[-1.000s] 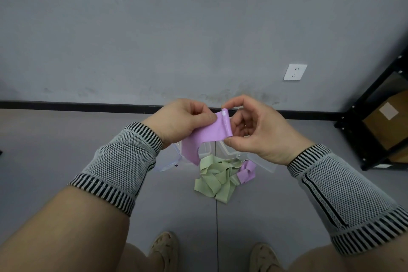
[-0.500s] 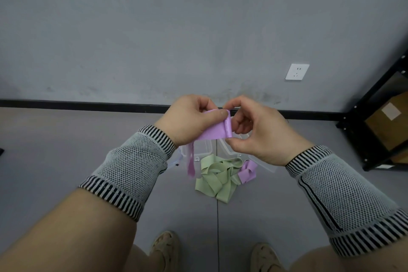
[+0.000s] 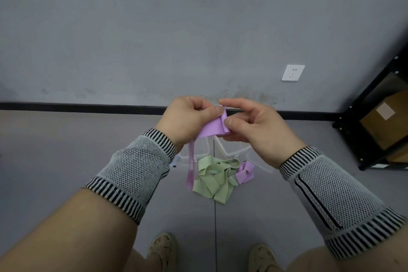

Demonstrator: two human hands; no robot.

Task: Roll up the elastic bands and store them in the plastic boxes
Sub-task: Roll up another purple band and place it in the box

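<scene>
Two clear plastic boxes (image 3: 231,150) on the floor are largely hidden behind the hands, so only parts of their rims and walls can be made out, and their contents cannot be told. A flat lilac elastic band (image 3: 213,127) is held in the air between both hands: its rolled end is pinched by the thumb and curled fingers of the right hand (image 3: 254,127), while the left hand (image 3: 187,118) grips the flat stretch just beside it. A loose tail of the band hangs down from the left hand, blurred at its tip. A heap of pale green elastic bands (image 3: 215,180) lies on the grey floor (image 3: 55,150) near the boxes, with another small lilac band (image 3: 245,172) touching its right edge. Open floor is seen to the left; a black metal shelf (image 3: 375,104) stands at the right edge, cut off. A white wall socket (image 3: 293,72) is set in the grey wall.
</scene>
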